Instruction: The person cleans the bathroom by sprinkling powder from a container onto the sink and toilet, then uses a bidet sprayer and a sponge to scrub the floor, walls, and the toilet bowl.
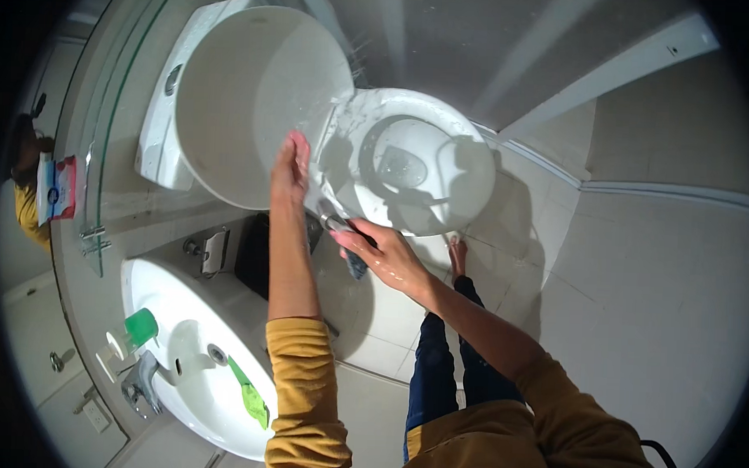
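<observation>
My right hand (380, 253) grips a metal hand sprayer (330, 219) over the near rim of a white toilet bowl (462, 200). A dark bluish cloth or pad (356, 265) hangs just beneath that hand. Water sprays from the sprayer towards my left hand (292, 163), which looks wet. The fingers of my left hand are extended and nothing is seen in them; its palm is partly hidden. Behind it the round toilet lid (255, 100) stands raised against the cistern (162, 121). Water drops lie on the wet toilet seat and near its hinge.
At the lower left is a white sink (189, 413) with a metal faucet (140, 383), a green-and-white dispenser (141, 327) and a bright green cloth or brush (251, 400). A wipes packet (57, 187) rests by the mirror. A black bin (256, 254) stands beside the toilet.
</observation>
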Demonstrator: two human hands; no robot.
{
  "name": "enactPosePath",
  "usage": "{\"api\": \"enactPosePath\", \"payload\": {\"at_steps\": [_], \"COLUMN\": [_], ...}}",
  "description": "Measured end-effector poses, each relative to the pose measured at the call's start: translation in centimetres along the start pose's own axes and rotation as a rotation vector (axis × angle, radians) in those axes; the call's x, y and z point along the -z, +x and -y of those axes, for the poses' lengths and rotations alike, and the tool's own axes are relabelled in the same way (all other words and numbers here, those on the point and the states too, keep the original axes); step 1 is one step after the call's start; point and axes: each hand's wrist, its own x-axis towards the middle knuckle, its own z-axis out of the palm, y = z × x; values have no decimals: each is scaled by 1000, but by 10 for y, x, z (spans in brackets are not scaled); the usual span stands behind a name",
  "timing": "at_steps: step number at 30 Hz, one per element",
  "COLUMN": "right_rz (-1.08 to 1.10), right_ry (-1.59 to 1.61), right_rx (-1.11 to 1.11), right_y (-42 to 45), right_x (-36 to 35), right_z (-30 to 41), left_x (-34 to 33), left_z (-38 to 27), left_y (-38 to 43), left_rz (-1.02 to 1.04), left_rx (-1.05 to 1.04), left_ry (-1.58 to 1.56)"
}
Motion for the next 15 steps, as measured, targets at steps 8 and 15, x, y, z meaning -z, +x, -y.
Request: {"api": "enactPosePath", "payload": {"at_steps": [8,15], "right_rz": [-567,-556], "right_ry": [15,156], "right_rx": [130,-214], "right_y": [-84,-266], "right_x": [143,174], "right_z": [-80,-106], "left_x": [41,-62], "left_z": [254,302], "left_y": [-55,-117], "left_rz": [502,761], "left_rx": [-145,-143], "left_ry": [1226,1810]}}
